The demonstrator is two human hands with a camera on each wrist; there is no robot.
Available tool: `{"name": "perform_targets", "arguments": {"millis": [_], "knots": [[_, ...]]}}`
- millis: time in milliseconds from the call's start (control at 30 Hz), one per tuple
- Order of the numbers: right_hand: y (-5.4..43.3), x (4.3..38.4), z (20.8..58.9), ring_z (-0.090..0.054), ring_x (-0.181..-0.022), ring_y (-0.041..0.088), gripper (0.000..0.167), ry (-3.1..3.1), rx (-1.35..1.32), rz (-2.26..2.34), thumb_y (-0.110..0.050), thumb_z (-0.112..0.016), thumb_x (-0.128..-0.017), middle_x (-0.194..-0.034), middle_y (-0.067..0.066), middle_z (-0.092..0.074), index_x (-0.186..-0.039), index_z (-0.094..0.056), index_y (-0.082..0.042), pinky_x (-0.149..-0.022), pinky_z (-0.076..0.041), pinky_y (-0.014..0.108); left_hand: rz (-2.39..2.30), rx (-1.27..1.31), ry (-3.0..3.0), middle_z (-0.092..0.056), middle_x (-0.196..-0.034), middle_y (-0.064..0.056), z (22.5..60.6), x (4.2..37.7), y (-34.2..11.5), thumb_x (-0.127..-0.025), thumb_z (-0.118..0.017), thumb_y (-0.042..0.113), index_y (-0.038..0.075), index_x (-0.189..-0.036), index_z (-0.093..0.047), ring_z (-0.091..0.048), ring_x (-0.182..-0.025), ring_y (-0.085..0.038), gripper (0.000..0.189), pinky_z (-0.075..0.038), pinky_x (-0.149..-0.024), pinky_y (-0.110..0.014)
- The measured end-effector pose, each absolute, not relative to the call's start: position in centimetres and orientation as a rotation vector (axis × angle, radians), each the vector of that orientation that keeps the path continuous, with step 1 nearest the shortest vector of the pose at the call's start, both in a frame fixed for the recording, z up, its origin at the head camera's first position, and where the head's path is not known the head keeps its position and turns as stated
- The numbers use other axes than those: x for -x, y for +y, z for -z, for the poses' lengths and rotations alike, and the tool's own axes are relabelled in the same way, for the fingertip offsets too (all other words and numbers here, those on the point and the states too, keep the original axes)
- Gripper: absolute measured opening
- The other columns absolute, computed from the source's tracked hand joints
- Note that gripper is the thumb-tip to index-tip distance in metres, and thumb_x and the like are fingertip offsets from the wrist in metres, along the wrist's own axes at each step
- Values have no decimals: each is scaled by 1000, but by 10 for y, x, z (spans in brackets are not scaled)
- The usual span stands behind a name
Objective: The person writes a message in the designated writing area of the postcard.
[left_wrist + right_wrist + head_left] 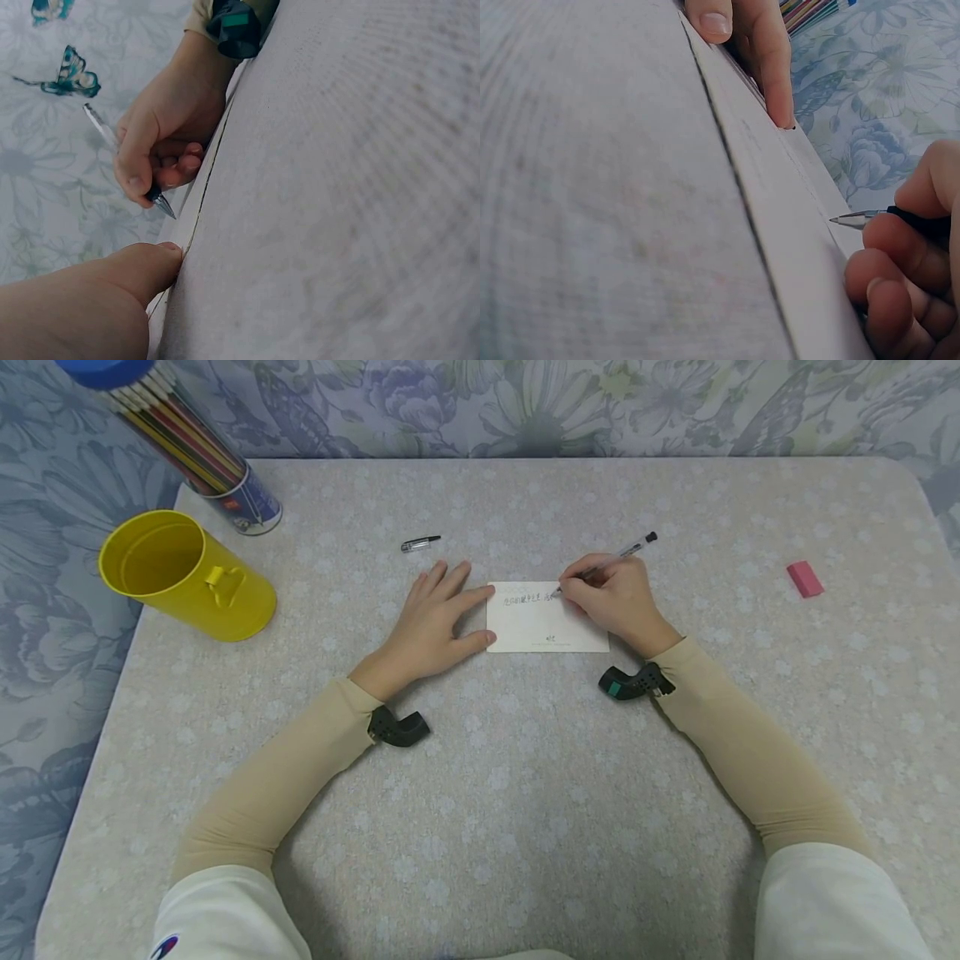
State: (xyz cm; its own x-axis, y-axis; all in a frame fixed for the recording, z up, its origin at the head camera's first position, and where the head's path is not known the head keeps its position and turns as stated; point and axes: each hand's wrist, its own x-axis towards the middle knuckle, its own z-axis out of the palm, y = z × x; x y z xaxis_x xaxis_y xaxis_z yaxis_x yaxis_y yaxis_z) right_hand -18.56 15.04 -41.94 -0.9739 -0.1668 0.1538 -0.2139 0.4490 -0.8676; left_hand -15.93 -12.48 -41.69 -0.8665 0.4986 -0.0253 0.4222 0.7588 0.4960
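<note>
A white card (525, 625) lies flat on the table, with a line of handwriting near its top and a small mark low on it. My right hand (617, 597) pinches a clear-barrelled pen (633, 547), its metal tip at the end of the handwriting. In the right wrist view the pen tip (851, 219) is at the card's surface. My left hand (431, 627) rests with spread fingers on the table, thumb and index fingertip on the card's left edge. A pen cap (420, 543) with a black clip lies beyond the left hand.
A yellow bucket (240, 602) stands at the left. Behind it is a clear tube of coloured pencils (202, 452) with a blue lid. A pink eraser (806, 579) lies to the right on the pale patterned tabletop (510, 793). Flowered wall covering (540, 410) rises behind the table.
</note>
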Motion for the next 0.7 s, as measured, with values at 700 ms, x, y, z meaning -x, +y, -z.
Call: {"name": "perform_targets", "arguments": {"millis": [700], "knots": [[151,187,420,-43,-46,5,17,-2618,-349,-1564,-8,-65,-88,-63,-12,-65,-85,-80,-1,-48,-33,18,-727,-741,2800,-25,-168,-21,419,161,-124,-96,-67,45,16,-151,-52,-10,-158,-45,64,-4,-127,-62]]}}
